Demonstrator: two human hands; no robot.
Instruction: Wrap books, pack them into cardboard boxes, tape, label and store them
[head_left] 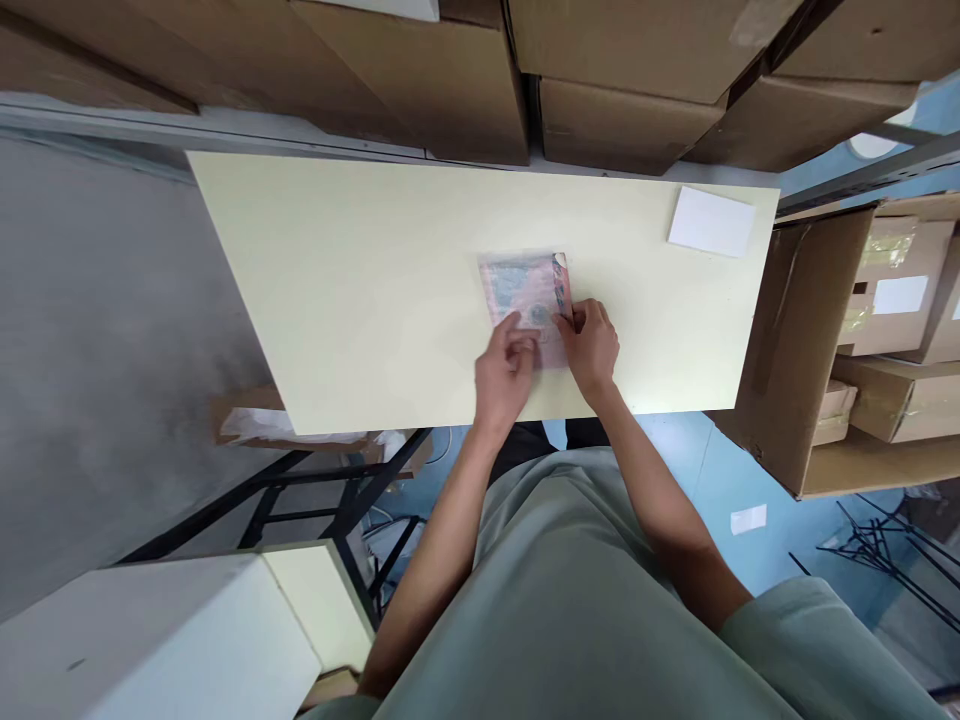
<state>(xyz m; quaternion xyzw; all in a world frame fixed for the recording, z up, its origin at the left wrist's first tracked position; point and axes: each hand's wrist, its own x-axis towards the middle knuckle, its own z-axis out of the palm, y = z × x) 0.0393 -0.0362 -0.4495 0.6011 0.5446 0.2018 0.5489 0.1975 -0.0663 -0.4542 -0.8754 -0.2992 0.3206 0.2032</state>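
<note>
A flat pink printed packet [529, 285] with blue patches lies on the pale yellow table [375, 290], its right edge darker and patterned. My right hand [591, 345] pinches that right edge between thumb and fingers. Over the packet's lower left part is my left hand [506, 375], somewhat blurred, with its fingers bent and partly apart. Nothing shows between those fingers. The packet's bottom edge is partly hidden by my left hand.
A white rectangular item [711, 221] lies at the table's back right. Cardboard boxes [420, 80] line the back edge. At the right stands an open carton [802, 340] holding smaller boxes. A black metal frame [360, 500] is at the lower left.
</note>
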